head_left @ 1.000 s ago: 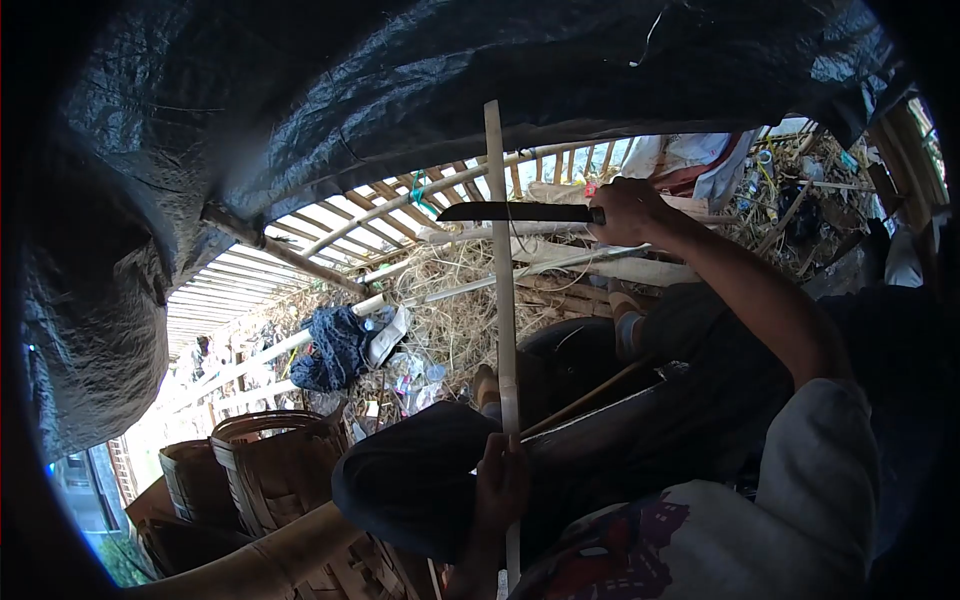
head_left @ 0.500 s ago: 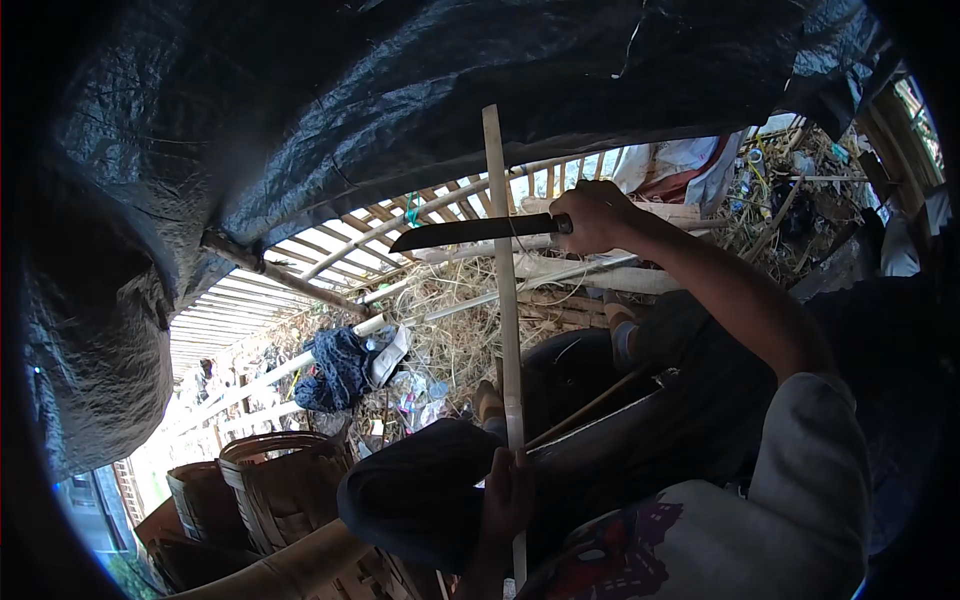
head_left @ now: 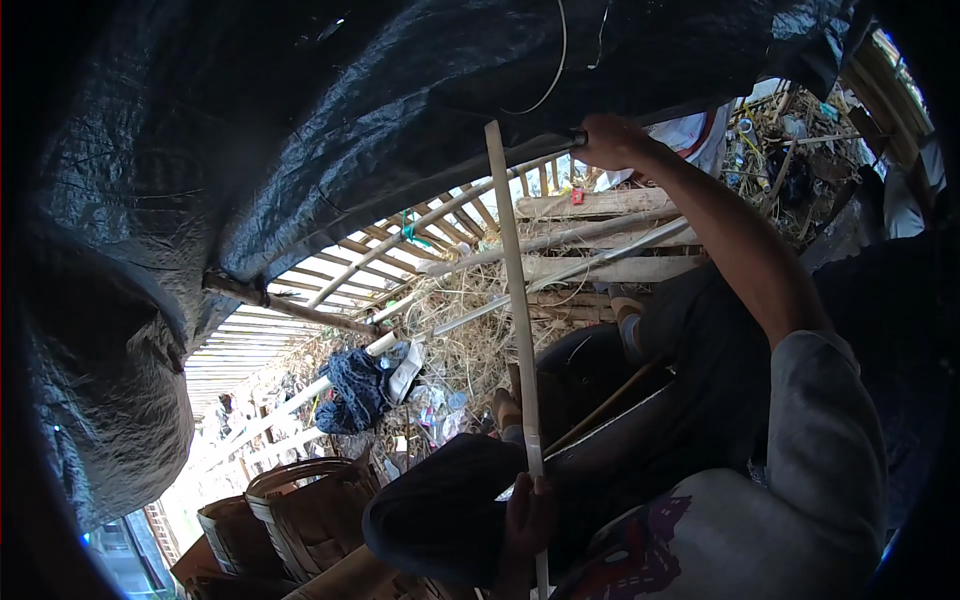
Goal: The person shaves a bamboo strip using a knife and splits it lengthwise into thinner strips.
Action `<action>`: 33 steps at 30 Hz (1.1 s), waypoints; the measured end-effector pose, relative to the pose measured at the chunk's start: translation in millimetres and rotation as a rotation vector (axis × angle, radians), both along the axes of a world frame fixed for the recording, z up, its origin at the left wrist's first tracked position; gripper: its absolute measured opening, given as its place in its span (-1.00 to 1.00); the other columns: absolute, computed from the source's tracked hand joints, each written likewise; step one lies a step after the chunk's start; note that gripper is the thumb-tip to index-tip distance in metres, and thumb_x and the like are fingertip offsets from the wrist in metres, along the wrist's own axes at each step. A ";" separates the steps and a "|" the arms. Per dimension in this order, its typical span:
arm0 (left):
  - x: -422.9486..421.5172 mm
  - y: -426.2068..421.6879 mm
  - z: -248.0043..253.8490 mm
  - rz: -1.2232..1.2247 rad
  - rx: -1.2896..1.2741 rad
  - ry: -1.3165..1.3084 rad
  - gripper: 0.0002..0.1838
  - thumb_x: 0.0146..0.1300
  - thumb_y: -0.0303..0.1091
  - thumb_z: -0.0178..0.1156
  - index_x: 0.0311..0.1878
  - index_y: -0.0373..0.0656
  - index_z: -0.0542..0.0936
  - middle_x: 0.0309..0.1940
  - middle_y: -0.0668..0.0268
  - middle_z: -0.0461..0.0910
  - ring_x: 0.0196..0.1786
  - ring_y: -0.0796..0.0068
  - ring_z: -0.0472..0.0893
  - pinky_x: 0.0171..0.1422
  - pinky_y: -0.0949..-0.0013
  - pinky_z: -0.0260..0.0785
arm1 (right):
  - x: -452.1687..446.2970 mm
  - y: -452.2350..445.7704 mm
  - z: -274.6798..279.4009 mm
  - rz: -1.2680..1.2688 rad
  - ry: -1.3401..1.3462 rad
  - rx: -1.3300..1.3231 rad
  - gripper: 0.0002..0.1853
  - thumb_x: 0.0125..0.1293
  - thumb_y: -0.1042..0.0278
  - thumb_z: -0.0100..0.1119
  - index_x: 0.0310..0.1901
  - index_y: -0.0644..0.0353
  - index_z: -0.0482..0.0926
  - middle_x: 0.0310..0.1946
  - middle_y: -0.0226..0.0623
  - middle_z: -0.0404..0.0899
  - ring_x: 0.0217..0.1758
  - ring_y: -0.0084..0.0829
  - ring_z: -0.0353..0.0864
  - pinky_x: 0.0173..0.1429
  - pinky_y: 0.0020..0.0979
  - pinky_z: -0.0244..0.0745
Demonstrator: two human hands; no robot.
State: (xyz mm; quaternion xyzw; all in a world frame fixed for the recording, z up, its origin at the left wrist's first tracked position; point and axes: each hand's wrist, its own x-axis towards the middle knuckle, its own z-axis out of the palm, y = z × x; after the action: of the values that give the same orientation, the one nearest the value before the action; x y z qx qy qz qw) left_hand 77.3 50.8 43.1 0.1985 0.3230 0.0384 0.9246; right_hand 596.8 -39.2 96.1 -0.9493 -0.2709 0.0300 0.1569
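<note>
My left hand [head_left: 528,512] is closed around the lower part of a long pale bamboo strip [head_left: 519,290], which stands nearly upright over my legs. My right hand [head_left: 610,142] grips a knife [head_left: 579,139] near the strip's upper end, to the right of it. Only a bit of the knife's handle end shows; its dark blade is lost against the black tarp. A thin curled shaving [head_left: 562,55] hangs in the air above the strip's tip.
Black tarp [head_left: 400,110] covers the top and left. Beyond it runs a bamboo slat fence [head_left: 350,262]. Straw [head_left: 470,320] and litter cover the ground, with a dark blue cloth bundle [head_left: 355,390]. Woven bamboo baskets [head_left: 310,520] stand at lower left.
My right hand has moved up along the strip with the knife, from across its middle to near its top. A curled shaving now shows above. My left hand still holds the strip.
</note>
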 end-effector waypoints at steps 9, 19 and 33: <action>39.9 7.6 23.5 -0.147 0.167 0.032 -0.81 0.42 -0.25 -0.01 -0.32 -0.06 0.33 -0.55 0.49 0.34 -0.55 0.71 0.35 -0.54 0.59 0.19 | -7.4 -26.9 5.2 -0.090 0.395 -0.426 -0.62 0.02 0.08 0.22 -0.30 0.28 0.64 -0.45 -0.11 0.64 -0.42 -0.27 0.65 -0.27 -0.28 0.56; 47.1 2.1 16.3 -0.229 1.003 0.144 -0.76 0.30 -0.49 0.12 -0.39 -0.12 0.25 -0.60 0.52 0.25 -0.51 0.85 0.22 -0.52 0.62 0.08 | 11.7 -19.0 1.2 0.025 0.155 -0.218 -0.55 0.04 0.03 0.23 -0.27 0.35 0.61 -0.34 0.02 0.63 -0.29 -0.17 0.66 -0.19 -0.23 0.52; 57.4 2.5 32.3 -0.186 0.955 0.171 -0.76 0.28 -0.50 0.15 -0.40 -0.16 0.27 -0.60 0.52 0.24 -0.45 0.84 0.21 -0.43 0.61 0.11 | -83.2 -0.5 43.4 0.469 0.293 0.051 -0.62 0.15 0.04 0.25 -0.42 0.28 0.55 -0.60 -0.22 0.49 -0.49 -0.37 0.48 -0.33 -0.27 0.33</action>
State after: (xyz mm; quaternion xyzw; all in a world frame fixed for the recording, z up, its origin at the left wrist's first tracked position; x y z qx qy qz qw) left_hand 134.7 53.2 75.4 0.6306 0.3249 0.0828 0.7000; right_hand 513.6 -39.7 139.5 -0.8418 -0.4584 0.1958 0.2071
